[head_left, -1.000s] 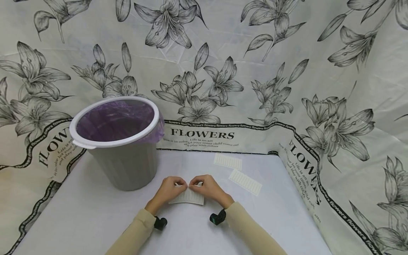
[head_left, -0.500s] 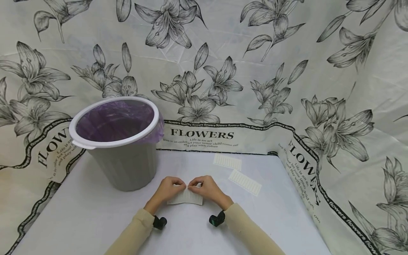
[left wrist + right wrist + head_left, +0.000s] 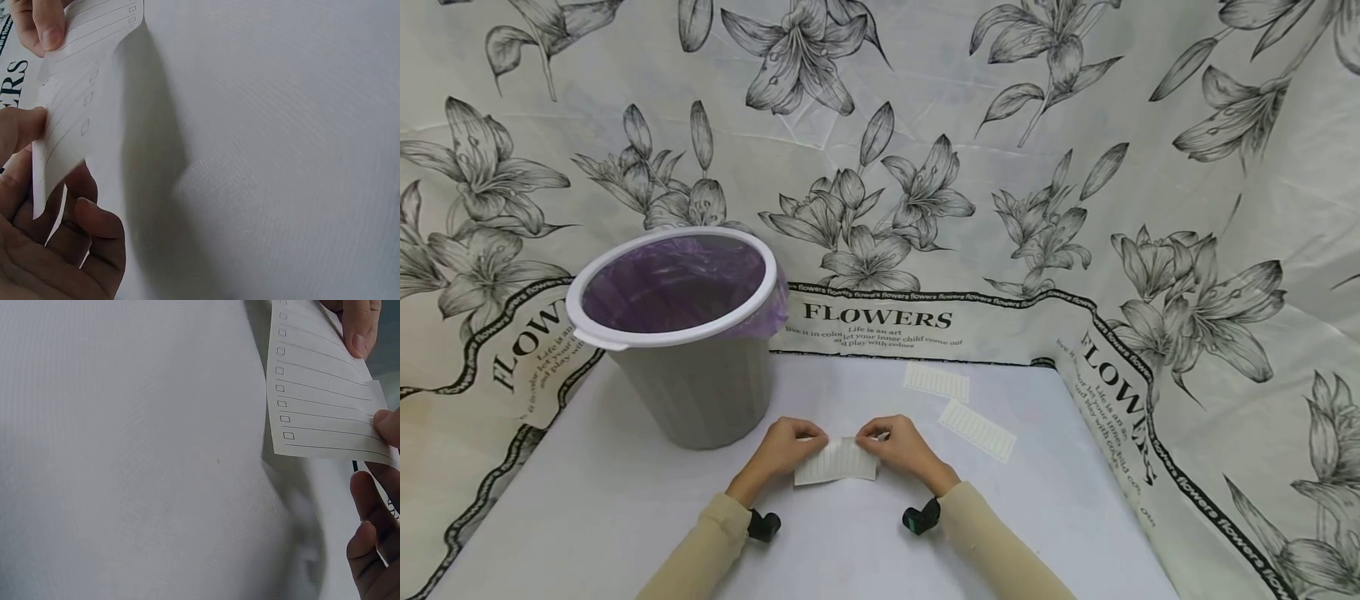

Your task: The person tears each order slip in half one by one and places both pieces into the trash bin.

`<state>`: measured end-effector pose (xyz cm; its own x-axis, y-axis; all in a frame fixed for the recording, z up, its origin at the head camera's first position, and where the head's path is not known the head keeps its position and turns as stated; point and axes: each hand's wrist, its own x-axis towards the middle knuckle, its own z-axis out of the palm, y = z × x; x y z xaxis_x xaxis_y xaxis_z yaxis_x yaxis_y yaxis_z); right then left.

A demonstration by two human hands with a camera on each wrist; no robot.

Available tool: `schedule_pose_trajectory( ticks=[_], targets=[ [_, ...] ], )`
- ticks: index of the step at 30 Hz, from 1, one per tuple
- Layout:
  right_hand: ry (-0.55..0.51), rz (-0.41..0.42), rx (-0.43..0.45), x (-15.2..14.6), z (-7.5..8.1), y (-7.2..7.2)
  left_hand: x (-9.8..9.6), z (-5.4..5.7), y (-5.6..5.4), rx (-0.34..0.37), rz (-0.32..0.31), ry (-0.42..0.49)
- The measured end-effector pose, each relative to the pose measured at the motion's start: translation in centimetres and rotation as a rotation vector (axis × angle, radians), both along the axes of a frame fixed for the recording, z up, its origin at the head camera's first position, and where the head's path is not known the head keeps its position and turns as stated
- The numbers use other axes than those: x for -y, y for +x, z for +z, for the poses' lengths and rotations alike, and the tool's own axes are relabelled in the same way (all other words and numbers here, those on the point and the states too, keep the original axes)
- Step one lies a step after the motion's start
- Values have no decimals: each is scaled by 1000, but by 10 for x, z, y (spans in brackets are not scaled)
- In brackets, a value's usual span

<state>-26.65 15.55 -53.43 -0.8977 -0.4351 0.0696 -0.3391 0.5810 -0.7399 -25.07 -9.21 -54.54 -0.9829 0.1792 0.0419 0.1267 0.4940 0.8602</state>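
Note:
Both hands hold one small sheet of lined checklist paper (image 3: 837, 463) by its far edge, just above the white tabletop. My left hand (image 3: 785, 447) pinches it near the left end of that edge. The thumb and fingers of my right hand (image 3: 898, 446) pinch it near the right end. In the right wrist view the checklist paper (image 3: 319, 406) shows ruled lines with a column of little boxes. Between the two thumbs its held edge has a small step. In the left wrist view the sheet (image 3: 75, 100) bends, and its near side stands off the table.
Two more lined sheets lie at the back right, a far one (image 3: 936, 382) and a nearer one (image 3: 977, 429). A grey bin (image 3: 700, 392) with a white rim and purple liner stands at the left. Flower-printed cloth (image 3: 880, 208) hangs behind the table.
My fingertips were nearly together at the middle of the sheet's far edge. Now the hands have moved apart along it, left and right, and more of the sheet shows.

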Motion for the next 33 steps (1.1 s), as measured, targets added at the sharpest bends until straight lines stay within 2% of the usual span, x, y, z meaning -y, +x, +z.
schedule_pose_trajectory(
  ticks=[15,24,33],
  targets=[
    [-43,4,-34,4,0,5,4,-1,-1,-41,44,-50],
    [-69,-28,-32,0,-4,2,11,-2,-4,-73,5,-31],
    [-61,-47,-23,1,-5,2,15,3,-4,-30,4,-4]
  ],
)
